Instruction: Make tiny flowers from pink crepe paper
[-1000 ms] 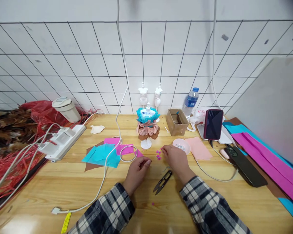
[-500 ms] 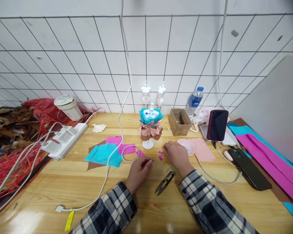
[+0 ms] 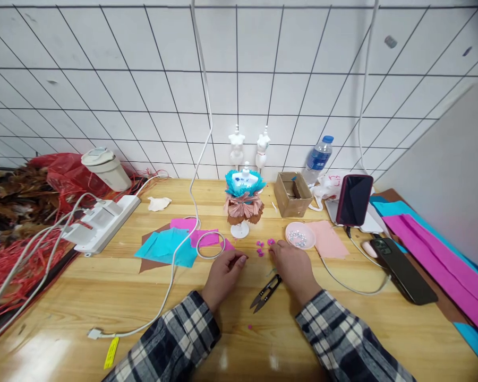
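Note:
My right hand (image 3: 295, 265) is closed in a pinch, its fingertips at a small magenta paper piece (image 3: 271, 242). Just left of it lie several similar magenta scraps (image 3: 260, 252). My left hand (image 3: 225, 273) rests on the table with thumb and forefinger together; whatever they may hold is too small to make out. Black thread snips (image 3: 265, 293) lie between the hands, blades toward me. Behind them stands a small white dress form (image 3: 239, 230) wearing a ruffled turquoise, dusty pink and brown paper dress (image 3: 245, 199). A pale dish (image 3: 313, 237) of small beads sits beyond my right hand.
Turquoise paper (image 3: 165, 246), magenta sheets and a white ring (image 3: 199, 249) lie left. A white cable (image 3: 171, 286) crosses there. At the back are a cardboard box (image 3: 292, 196), water bottle (image 3: 317, 159) and two bare dress forms. Phones (image 3: 406, 273) lie right; a power strip (image 3: 107, 225) left.
The view has tilted slightly downward. My right hand has drawn away from the bead dish, which now shows fully, and its fingertips are at a magenta piece. My left hand has barely moved.

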